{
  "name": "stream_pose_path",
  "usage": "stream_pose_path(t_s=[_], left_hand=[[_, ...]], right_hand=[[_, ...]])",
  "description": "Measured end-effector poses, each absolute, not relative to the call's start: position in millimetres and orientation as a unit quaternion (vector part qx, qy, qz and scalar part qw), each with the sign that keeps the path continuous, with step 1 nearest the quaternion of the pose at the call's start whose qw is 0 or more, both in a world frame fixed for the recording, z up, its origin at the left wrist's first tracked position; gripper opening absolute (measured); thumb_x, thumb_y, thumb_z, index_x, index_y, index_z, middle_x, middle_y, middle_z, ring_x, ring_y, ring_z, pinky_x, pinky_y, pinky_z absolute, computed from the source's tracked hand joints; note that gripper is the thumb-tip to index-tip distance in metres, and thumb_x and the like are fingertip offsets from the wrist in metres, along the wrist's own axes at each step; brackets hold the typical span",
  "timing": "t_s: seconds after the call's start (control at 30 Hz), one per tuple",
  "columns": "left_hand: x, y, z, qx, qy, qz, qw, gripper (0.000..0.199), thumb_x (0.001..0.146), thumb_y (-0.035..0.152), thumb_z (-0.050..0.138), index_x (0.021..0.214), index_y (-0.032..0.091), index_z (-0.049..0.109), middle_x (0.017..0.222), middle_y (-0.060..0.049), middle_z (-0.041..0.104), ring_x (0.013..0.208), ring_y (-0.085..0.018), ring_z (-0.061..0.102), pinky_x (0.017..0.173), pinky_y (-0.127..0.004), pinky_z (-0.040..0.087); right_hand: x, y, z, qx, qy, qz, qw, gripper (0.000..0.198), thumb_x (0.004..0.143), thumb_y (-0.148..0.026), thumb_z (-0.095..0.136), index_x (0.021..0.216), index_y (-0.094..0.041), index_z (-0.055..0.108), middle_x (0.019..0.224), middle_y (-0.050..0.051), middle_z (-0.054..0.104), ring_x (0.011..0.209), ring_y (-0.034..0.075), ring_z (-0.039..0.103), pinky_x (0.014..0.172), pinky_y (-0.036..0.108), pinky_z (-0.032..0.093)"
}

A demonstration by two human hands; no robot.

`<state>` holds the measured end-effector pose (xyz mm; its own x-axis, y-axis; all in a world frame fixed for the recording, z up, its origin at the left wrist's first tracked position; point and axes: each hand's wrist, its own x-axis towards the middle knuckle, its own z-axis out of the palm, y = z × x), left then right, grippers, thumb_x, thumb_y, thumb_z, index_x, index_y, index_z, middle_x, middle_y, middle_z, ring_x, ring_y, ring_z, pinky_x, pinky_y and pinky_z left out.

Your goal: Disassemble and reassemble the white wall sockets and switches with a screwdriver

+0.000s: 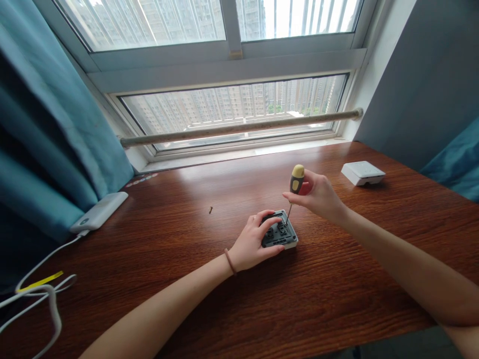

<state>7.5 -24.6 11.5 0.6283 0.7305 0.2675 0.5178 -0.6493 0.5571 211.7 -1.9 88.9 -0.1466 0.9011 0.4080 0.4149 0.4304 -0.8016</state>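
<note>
A wall socket (282, 230) lies on the wooden table with its dark grey back up and its white rim showing below. My left hand (254, 242) is closed around the socket's left side, thumb at the near edge and fingers over the top, hiding part of it. In my right hand (316, 193) is a screwdriver (296, 180) with a yellow and grey handle, held between thumb and fingers. Its thin shaft slants down, and the tip meets the socket's back near the right side. Left of the socket lies a small brass-coloured screw (210, 210).
A white square box-like unit (362, 173) rests at the table's (168, 259) back right. At the left are a white power bank (100, 213), white cables (52, 299) and a yellow strip (41, 281). A blue curtain (63, 99) and a window rail (239, 128) border the table.
</note>
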Motion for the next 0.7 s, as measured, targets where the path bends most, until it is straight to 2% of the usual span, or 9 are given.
stream_pose_path(t_s=[0.13, 0.23, 0.3, 0.4, 0.5, 0.6, 0.63, 0.7], left_hand=[[8, -25, 11, 0.875, 0.356, 0.242, 0.22, 0.058, 0.072, 0.044, 0.064, 0.124, 0.029, 0.045, 0.134, -0.007, 0.037, 0.117, -0.027, 0.038, 0.1, -0.043, 0.034], [7, -25, 11, 0.875, 0.358, 0.239, 0.22, 0.058, 0.072, 0.045, 0.064, 0.124, 0.029, 0.045, 0.134, -0.006, 0.036, 0.117, -0.026, 0.038, 0.101, -0.041, 0.034], [7, -25, 11, 0.875, 0.358, 0.239, 0.221, 0.058, 0.072, 0.044, 0.064, 0.124, 0.029, 0.045, 0.134, -0.006, 0.036, 0.118, -0.026, 0.038, 0.101, -0.041, 0.033], [7, -25, 11, 0.874, 0.358, 0.241, 0.222, 0.058, 0.071, 0.044, 0.064, 0.124, 0.029, 0.045, 0.134, -0.006, 0.037, 0.118, -0.026, 0.038, 0.101, -0.041, 0.032], [8, -25, 11, 0.873, 0.359, 0.243, 0.223, 0.058, 0.071, 0.044, 0.065, 0.124, 0.03, 0.045, 0.134, -0.006, 0.037, 0.117, -0.027, 0.039, 0.1, -0.043, 0.033], [8, -25, 11, 0.873, 0.359, 0.244, 0.222, 0.058, 0.071, 0.044, 0.064, 0.124, 0.03, 0.045, 0.134, -0.006, 0.037, 0.117, -0.027, 0.039, 0.1, -0.042, 0.034], [8, -25, 11, 0.873, 0.359, 0.244, 0.221, 0.057, 0.071, 0.044, 0.064, 0.124, 0.029, 0.045, 0.134, -0.006, 0.037, 0.117, -0.027, 0.039, 0.1, -0.042, 0.034], [8, -25, 11, 0.874, 0.359, 0.243, 0.219, 0.057, 0.072, 0.044, 0.064, 0.124, 0.029, 0.045, 0.134, -0.006, 0.037, 0.117, -0.026, 0.039, 0.101, -0.041, 0.034]], right_hand=[[215, -4, 97, -0.397, -0.693, 0.427, 0.425, 0.03, 0.067, -0.029, 0.069, 0.087, -0.017, 0.05, 0.077, 0.002, 0.063, 0.046, 0.008, 0.054, 0.039, 0.022, 0.044], [226, -4, 109, -0.367, -0.684, 0.511, 0.369, 0.033, 0.066, -0.026, 0.071, 0.091, -0.016, 0.05, 0.081, 0.004, 0.064, 0.056, 0.012, 0.062, 0.052, 0.027, 0.053], [232, -3, 115, -0.371, -0.678, 0.537, 0.338, 0.035, 0.065, -0.026, 0.071, 0.093, -0.016, 0.051, 0.083, 0.005, 0.065, 0.061, 0.015, 0.065, 0.057, 0.03, 0.055], [234, -3, 116, -0.411, -0.698, 0.481, 0.335, 0.032, 0.062, -0.029, 0.073, 0.085, -0.016, 0.053, 0.073, 0.003, 0.065, 0.054, 0.014, 0.062, 0.047, 0.026, 0.05], [229, -2, 106, -0.464, -0.734, 0.318, 0.38, 0.027, 0.061, -0.034, 0.073, 0.068, -0.016, 0.054, 0.059, 0.0, 0.061, 0.048, 0.012, 0.056, 0.044, 0.024, 0.044], [219, -1, 93, -0.51, -0.723, 0.149, 0.442, 0.029, 0.063, -0.038, 0.071, 0.061, -0.017, 0.052, 0.053, -0.001, 0.056, 0.048, 0.011, 0.05, 0.045, 0.025, 0.04], [216, 0, 90, -0.508, -0.719, 0.133, 0.455, 0.028, 0.063, -0.038, 0.07, 0.062, -0.017, 0.052, 0.054, -0.001, 0.055, 0.049, 0.011, 0.049, 0.046, 0.025, 0.039], [212, 0, 86, -0.483, -0.717, 0.187, 0.466, 0.025, 0.066, -0.037, 0.069, 0.073, -0.017, 0.055, 0.062, 0.0, 0.058, 0.05, 0.01, 0.05, 0.043, 0.023, 0.039]])
